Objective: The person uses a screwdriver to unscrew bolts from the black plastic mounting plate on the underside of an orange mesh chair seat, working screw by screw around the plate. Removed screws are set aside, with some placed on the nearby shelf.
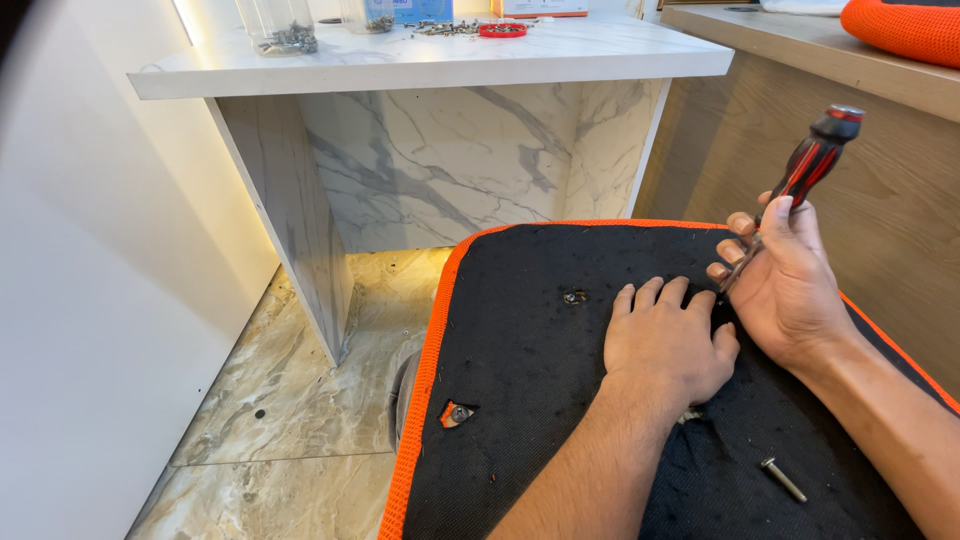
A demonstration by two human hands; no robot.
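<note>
On the black, orange-edged cushion panel (520, 400) the left hand (665, 345) lies flat with fingers spread, gripping nothing, while the right hand (785, 280) is clenched around one red-and-black screwdriver (815, 160), tip pointing down beside the left fingertips. One loose bolt (783, 478) lies near the right forearm, and two bolt holes show, what sits inside them being hard to make out.

White marble-patterned desk (430, 62) ahead, bearing clear plastic jars of small metal screws (282, 28), a round red lid (502, 30) and loose scattered screws (445, 28). Glossy beige marble floor tiles (290, 390) below. Wooden cabinet panel (880, 190) at right, orange mesh cushion (905, 28) atop.
</note>
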